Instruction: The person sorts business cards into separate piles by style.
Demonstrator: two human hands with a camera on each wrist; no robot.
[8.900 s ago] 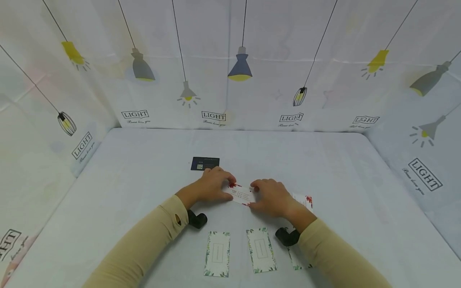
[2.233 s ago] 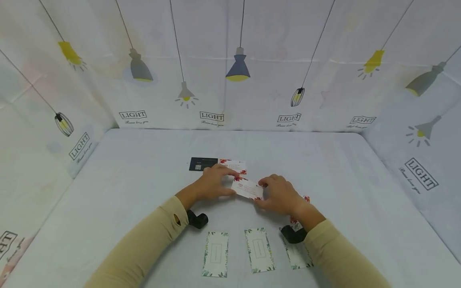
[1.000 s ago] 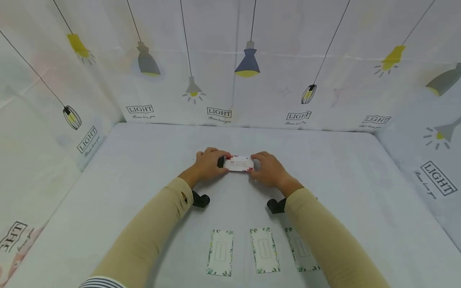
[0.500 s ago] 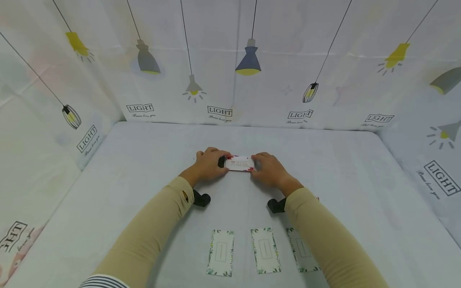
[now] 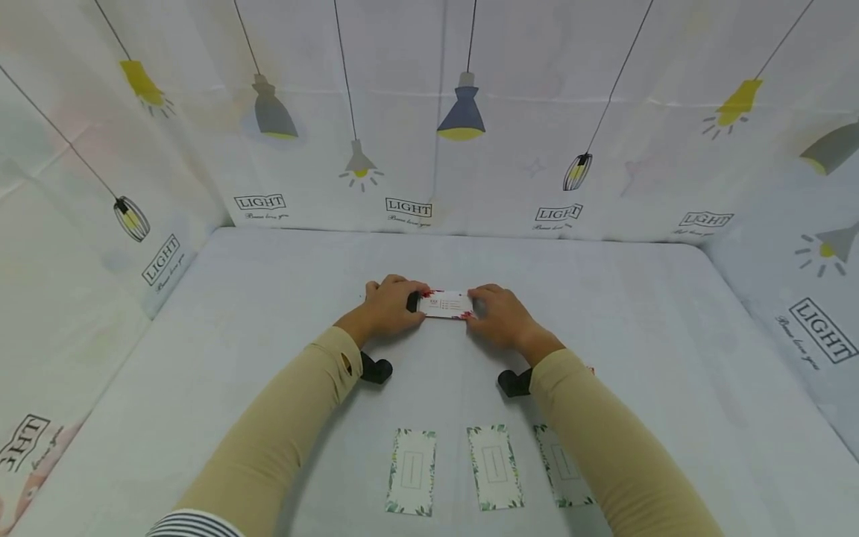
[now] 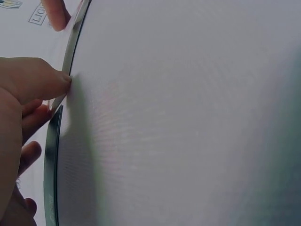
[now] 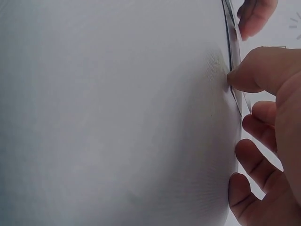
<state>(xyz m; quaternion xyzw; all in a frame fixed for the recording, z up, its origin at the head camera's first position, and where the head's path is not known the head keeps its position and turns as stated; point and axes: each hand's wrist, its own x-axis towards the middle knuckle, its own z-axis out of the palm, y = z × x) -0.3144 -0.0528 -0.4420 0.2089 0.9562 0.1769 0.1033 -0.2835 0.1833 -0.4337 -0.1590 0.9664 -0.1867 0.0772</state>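
Observation:
A white business card with red floral corners [image 5: 446,304] lies level at the table's middle, its long sides running left to right. My left hand [image 5: 391,306] pinches its left end between thumb and fingers, and my right hand [image 5: 505,317] pinches the right end likewise. A black card [image 5: 412,301] shows as a sliver between the left fingers and the white card; the left hand hides most of it. In the left wrist view, the dark card edge [image 6: 51,169] runs below the thumb. The right wrist view shows the right thumb [image 7: 254,70] against the card's edge.
Two leaf-bordered cards [image 5: 411,471] [image 5: 495,467] lie upright near the front; a third leaf-bordered card [image 5: 562,470] is partly under the right sleeve. A red speck of another card [image 5: 591,370] peeks past that sleeve. The patterned cloth wall [image 5: 429,171] rises behind the table.
Since 2.2 seconds ago, both hands carried a red-cornered card forward to beside the black card, where another red-cornered card lay and is now hidden. Over the last second the hands barely move.

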